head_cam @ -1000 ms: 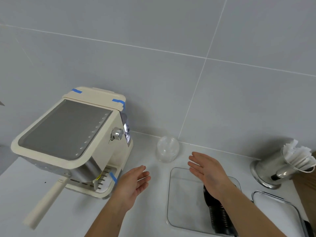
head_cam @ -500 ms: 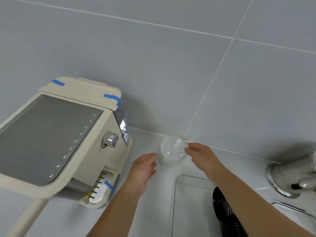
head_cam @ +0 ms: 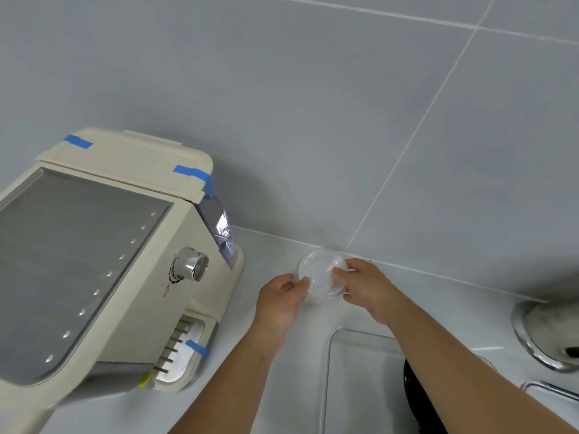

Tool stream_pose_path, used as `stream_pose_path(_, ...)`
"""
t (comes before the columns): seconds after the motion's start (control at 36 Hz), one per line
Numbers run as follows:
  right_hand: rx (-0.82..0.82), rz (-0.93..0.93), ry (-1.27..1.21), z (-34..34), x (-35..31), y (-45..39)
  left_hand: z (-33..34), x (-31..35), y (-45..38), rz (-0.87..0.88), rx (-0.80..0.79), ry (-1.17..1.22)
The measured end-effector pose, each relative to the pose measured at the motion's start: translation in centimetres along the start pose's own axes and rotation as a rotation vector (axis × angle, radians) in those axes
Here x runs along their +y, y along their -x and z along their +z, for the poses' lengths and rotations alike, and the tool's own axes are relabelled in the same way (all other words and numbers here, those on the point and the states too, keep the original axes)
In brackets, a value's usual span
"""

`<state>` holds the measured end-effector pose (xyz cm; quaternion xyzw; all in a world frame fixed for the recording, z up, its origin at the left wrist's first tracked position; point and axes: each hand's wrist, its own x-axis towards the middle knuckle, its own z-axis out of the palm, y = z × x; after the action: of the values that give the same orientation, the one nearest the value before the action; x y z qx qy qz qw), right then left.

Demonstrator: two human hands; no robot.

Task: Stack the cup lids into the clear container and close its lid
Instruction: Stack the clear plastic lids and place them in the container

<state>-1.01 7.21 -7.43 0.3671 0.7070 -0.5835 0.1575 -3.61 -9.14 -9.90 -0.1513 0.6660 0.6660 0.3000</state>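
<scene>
Both my bare hands reach to the far edge of a smooth white counter, where it meets a wall of large grey tiles. Between them is one stack of clear plastic cup lids, round and ridged; how many lids it holds I cannot tell. My left hand curls its fingertips onto the stack's left rim; my right hand pinches its right rim. Nearer me lies one clear container, rectangular with rounded corners, with a stack of black ribbed lids inside. To its right is one corner of a second clear tray. On the left stands one cream coffee machine with a brushed-metal top, one shiny knob and three strips of blue tape. One polished steel cup stands at the right.
</scene>
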Motion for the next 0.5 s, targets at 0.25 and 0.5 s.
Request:
stream_pose_path(0.25,-0.046,0.065,-0.096,-0.6,0.8,-1.1,0.1,-0.4,-0.5,-0.049,-0.031,0.033)
stream_pose_path(0.5,-0.113,0.111,-0.112,-1.2,1.2,-1.0,0.3,-0.8,-0.3,-0.101,-0.034,0.095)
